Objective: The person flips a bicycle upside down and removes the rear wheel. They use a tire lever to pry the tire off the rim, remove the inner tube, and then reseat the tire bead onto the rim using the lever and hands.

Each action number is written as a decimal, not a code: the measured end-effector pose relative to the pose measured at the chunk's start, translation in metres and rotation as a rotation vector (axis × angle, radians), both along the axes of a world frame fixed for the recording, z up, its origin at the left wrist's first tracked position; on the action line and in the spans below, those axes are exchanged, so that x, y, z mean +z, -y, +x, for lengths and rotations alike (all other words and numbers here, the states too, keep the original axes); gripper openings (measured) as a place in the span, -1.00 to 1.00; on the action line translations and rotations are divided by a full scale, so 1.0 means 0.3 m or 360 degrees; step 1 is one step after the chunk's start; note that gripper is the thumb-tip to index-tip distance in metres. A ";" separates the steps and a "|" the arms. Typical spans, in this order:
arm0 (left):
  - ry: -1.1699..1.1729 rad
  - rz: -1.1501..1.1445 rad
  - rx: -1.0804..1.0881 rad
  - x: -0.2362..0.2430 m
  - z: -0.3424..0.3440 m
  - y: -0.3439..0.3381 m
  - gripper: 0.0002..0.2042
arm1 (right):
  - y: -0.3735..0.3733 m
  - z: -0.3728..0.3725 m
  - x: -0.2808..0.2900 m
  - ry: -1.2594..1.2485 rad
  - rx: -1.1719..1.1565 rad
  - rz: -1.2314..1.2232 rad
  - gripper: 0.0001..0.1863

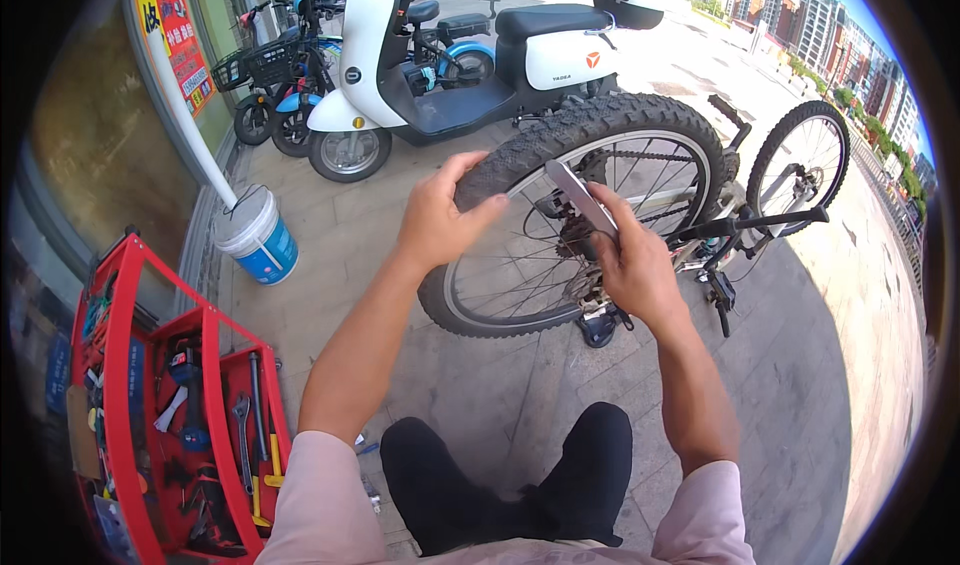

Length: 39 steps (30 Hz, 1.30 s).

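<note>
A bicycle stands upside down before me, its rear wheel closest and tilted in my view. My left hand (445,215) grips the knobby black tire (570,130) at its left side, the thumb over the sidewall and some fingers hidden behind the tread. In my right hand (632,255) is a flat grey metal bar (577,193) with a rounded tip, pinched between thumb and fingers. The bar points up and left, in front of the spokes and close to the rim (455,290). Whether its tip touches the rim, I cannot tell. Behind the right hand sit the sprockets (575,240) and derailleur.
At the lower left stands a red tool cart (130,365) holding wrenches, a drill and other tools. A white and blue bucket (262,245) is beside the wall. A white scooter (440,95) is parked beyond the wheel. The bicycle's front wheel (765,165) rises at the right.
</note>
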<state>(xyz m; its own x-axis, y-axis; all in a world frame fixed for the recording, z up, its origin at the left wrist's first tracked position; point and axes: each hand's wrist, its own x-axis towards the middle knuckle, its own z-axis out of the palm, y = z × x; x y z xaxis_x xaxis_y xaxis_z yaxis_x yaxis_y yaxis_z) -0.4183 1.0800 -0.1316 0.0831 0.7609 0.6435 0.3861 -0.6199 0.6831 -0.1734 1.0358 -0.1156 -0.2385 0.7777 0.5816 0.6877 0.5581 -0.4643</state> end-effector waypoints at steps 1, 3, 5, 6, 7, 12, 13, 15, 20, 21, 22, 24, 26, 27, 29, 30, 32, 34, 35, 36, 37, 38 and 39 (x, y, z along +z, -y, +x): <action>0.0041 0.0013 -0.0033 -0.005 -0.009 -0.012 -0.56 | -0.005 0.023 0.046 0.0297 -0.0047 0.0116 -0.54; 0.0148 0.0065 -0.0131 -0.009 -0.009 -0.049 -0.56 | 0.002 0.065 0.165 0.0888 -0.0208 0.0347 -0.58; 0.0220 -0.0019 -0.0204 0.005 -0.013 -0.048 -0.59 | 0.028 0.040 0.284 0.1226 -0.0274 0.0357 -0.59; 0.0259 -0.0095 -0.0251 0.007 -0.015 -0.052 -0.60 | 0.036 0.015 0.333 0.1386 -0.0300 0.0340 -0.60; 0.0300 -0.0166 -0.0309 0.010 -0.009 -0.058 -0.61 | 0.046 -0.006 0.377 0.1549 -0.0338 0.0323 -0.61; 0.0207 -0.0112 -0.0198 0.016 0.010 -0.078 -0.63 | 0.036 -0.110 0.494 0.1984 -0.0270 0.0577 -0.84; 0.0209 -0.0111 -0.0190 0.012 0.014 -0.080 -0.63 | 0.033 -0.134 0.506 0.2073 -0.0301 0.0507 -0.85; 0.0152 -0.0067 -0.0140 0.007 0.025 -0.073 -0.62 | 0.032 -0.184 0.518 0.2239 -0.0369 0.0357 -0.88; 0.0202 -0.0002 -0.0091 -0.002 0.016 -0.051 -0.60 | 0.088 -0.189 0.415 0.1830 -0.0598 0.0225 -0.77; 0.0187 -0.0019 -0.0039 0.008 -0.011 -0.038 -0.60 | 0.084 -0.193 0.382 0.1710 -0.0624 0.0126 -0.64; 0.0179 -0.0049 -0.0026 0.006 -0.014 -0.030 -0.60 | 0.085 -0.182 0.345 0.1576 -0.0652 0.0128 -0.60; 0.0203 -0.0026 -0.0041 -0.027 -0.012 -0.035 -0.60 | 0.089 -0.175 0.270 0.1307 -0.0720 0.0101 -0.49; 0.0220 0.0005 -0.0040 -0.028 -0.011 -0.035 -0.59 | 0.087 -0.170 0.207 0.0996 -0.0713 0.0102 -0.53; 0.0226 0.0002 -0.0046 -0.038 -0.002 -0.032 -0.59 | 0.087 -0.164 0.166 0.0818 -0.0705 0.0104 -0.55; 0.0207 -0.0005 -0.0043 -0.039 -0.003 -0.019 -0.58 | 0.038 -0.144 0.056 0.0347 -0.0485 0.0223 -0.56; 0.0191 -0.0017 -0.0061 -0.033 0.004 -0.017 -0.58 | 0.027 -0.142 0.007 0.0162 -0.0455 0.0238 -0.54; 0.0176 0.0001 -0.0048 -0.017 -0.014 -0.016 -0.56 | 0.001 -0.187 -0.051 -0.0298 -0.0338 0.0131 -0.51; 0.0199 0.0011 -0.0065 -0.031 -0.003 -0.022 -0.54 | -0.080 -0.181 -0.154 -0.0595 -0.0193 0.0186 -0.55; 0.0194 0.0008 -0.0074 -0.037 0.011 -0.016 -0.53 | -0.116 -0.171 -0.204 -0.0784 -0.0141 0.0081 -0.56; 0.0178 0.0017 -0.0063 -0.036 0.007 -0.007 -0.53 | -0.127 -0.199 -0.219 -0.0859 -0.0154 -0.0003 -0.58; 0.0163 0.0025 -0.0056 -0.034 0.007 -0.001 -0.52 | -0.135 -0.222 -0.229 -0.0930 -0.0170 -0.0087 -0.59; 0.0182 0.0017 -0.0047 -0.032 0.010 -0.003 -0.51 | -0.142 -0.232 -0.232 -0.0963 -0.0174 0.0019 -0.64; 0.0181 0.0006 -0.0025 -0.037 0.003 -0.008 -0.51 | -0.136 -0.238 -0.215 -0.0858 -0.0210 0.0035 -0.65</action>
<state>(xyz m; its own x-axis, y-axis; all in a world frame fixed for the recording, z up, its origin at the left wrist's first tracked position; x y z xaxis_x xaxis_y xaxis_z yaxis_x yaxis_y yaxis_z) -0.4174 1.0823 -0.1428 0.0215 0.7575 0.6525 0.2962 -0.6282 0.7195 -0.2447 1.0767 -0.1800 0.1960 0.7673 0.6106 0.4209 0.4965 -0.7591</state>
